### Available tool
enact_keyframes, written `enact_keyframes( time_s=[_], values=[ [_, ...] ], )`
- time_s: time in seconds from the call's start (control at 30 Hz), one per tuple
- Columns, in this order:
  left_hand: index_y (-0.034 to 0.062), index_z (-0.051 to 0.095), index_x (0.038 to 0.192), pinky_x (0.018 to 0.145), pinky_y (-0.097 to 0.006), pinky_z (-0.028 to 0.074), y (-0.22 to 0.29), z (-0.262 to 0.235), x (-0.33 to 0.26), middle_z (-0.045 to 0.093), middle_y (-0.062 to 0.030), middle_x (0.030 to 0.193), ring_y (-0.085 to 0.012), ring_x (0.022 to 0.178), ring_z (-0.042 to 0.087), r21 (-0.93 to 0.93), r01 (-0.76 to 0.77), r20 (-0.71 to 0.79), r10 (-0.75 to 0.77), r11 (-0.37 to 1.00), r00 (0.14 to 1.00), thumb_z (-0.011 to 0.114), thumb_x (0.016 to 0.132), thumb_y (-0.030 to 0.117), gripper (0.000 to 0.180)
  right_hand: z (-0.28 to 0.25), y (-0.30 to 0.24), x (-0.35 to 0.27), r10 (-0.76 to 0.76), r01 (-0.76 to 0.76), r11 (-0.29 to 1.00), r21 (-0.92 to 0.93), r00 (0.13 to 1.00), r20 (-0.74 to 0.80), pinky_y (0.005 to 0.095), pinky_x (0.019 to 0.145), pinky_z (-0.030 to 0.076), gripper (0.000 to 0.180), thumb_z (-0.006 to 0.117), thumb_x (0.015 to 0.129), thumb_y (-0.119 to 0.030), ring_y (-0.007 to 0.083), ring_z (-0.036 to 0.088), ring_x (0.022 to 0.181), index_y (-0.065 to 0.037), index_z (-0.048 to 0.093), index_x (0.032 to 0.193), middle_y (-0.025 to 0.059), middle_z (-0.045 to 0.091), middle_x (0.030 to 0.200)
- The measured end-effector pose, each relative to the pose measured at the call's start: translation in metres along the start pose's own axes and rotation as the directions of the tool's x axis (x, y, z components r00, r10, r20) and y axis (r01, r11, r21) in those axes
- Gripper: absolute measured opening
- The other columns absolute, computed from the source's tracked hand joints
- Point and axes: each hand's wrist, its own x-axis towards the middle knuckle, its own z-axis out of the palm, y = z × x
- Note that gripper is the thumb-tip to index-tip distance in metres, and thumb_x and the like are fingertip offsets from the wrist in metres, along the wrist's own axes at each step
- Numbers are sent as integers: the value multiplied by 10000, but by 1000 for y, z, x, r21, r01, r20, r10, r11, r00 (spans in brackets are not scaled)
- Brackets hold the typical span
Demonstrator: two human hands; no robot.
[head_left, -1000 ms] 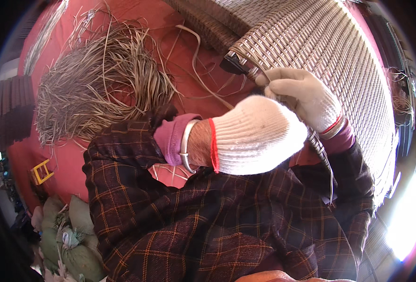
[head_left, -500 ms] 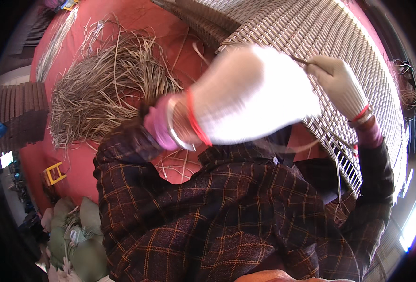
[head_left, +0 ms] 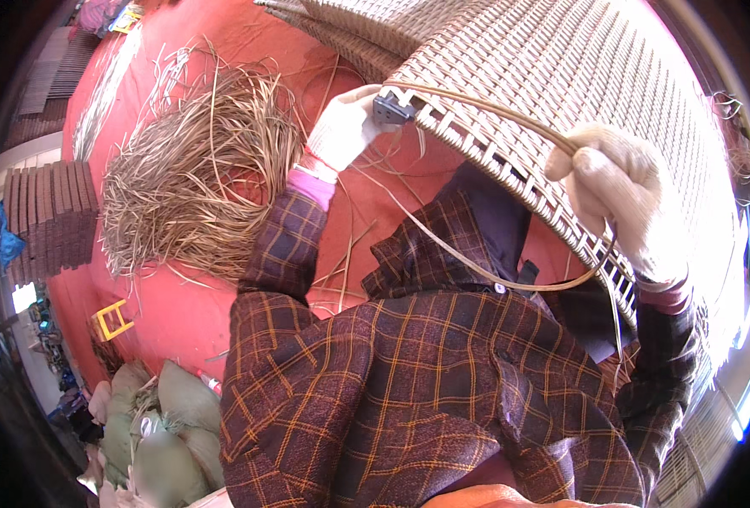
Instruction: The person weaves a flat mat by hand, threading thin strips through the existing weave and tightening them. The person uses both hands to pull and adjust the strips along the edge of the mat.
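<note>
Two gloved hands are working: the right hand (head_left: pixel 622 190), between two and three o'clock, is clasping its fingers round a strip (head_left: pixel 523 121) that is arching to the corner of a woven panel (head_left: pixel 578 68) filling one o'clock. Near twelve, the left hand (head_left: pixel 346 129) is touching a black block (head_left: pixel 394 108) — whether gripping, I cannot tell. A strand bundle (head_left: pixel 193 182) is lying at ten. Placing the strip along the edge seems under way — next calling for even tension.

Right hand (head_left: pixel 625 190), gloved, right of frame, gripping brown strand (head_left: pixel 510 113); left hand (head_left: pixel 341 131), gloved, upper centre, at dark block (head_left: pixel 392 110) by corner of woven panel (head_left: pixel 553 72); strip heap (head_left: pixel 197 173), upper left; greenish sacks (head_left: pixel 190 398), lower left.
</note>
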Motion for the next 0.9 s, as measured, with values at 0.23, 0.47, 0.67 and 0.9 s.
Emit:
enact_keyframes(
  time_s=[0.23,0.47,0.67,0.9],
  values=[
    [30,741,1145,863,-320,577,20,6,18,762,-87,1047,-220,935,733,-678,191,-215,-440,710,872,714,922,142,251,1,-21,4,249,-253,965,63,966,73,224,513,304,358,498,1078,-298,33,419,538,4,685,1039,-45,526,625],
    [-65,710,1201,979,-342,550,147,-74,52,747,-140,1157,-199,1097,702,-418,-41,46,67,908,997,580,1033,119,280,19,-43,10,235,-242,970,23,957,171,211,557,337,327,549,1031,-256,41,475,596,24,712,1073,-34,571,694],
    [47,758,1134,804,-348,585,169,-87,87,761,-106,1046,-265,913,724,-131,-536,89,549,834,831,633,978,147,223,-43,41,-4,-205,76,887,-456,948,-242,255,912,500,226,600,1062,-188,143,677,936,-10,725,1125,48,730,931],
    [51,759,1151,804,-340,587,46,-136,84,759,-96,1065,-237,940,723,238,-338,193,296,911,935,641,971,141,233,-352,233,-155,-200,-446,583,-679,731,-652,295,872,487,286,554,1062,-196,167,636,958,-11,703,1221,93,727,1116]
  ],
)
